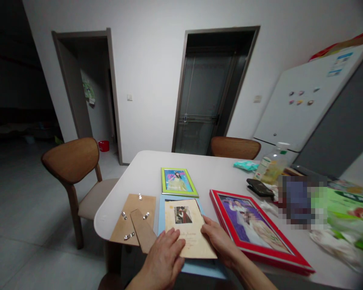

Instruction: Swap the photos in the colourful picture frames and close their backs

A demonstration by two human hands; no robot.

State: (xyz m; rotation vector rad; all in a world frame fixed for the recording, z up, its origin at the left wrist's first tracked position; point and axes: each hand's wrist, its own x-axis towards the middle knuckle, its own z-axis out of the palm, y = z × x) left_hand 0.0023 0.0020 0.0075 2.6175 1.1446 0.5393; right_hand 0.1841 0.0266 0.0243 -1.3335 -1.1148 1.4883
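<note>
A cream photo card point(189, 237) with a small dark picture and faint writing lies over a light-blue picture frame point(162, 213). My left hand point(166, 253) rests on the card's lower left edge, fingers stretched out. At the card's right edge, my right hand point(219, 241) grips it between thumb and fingers. Left of the blue frame is a brown backing board point(147, 203) with several metal clips point(129, 235) and a narrow brown stand piece point(142, 229) on it. The card and my hands hide much of the blue frame.
A lime-green picture frame point(163, 183) lies farther back, and a red framed picture point(260, 249) lies right. Beyond it are a black object point(260, 188), a bottle of yellowish liquid point(270, 165) and green packaging point(351, 207). Chairs point(71, 161) stand by the white table point(148, 169).
</note>
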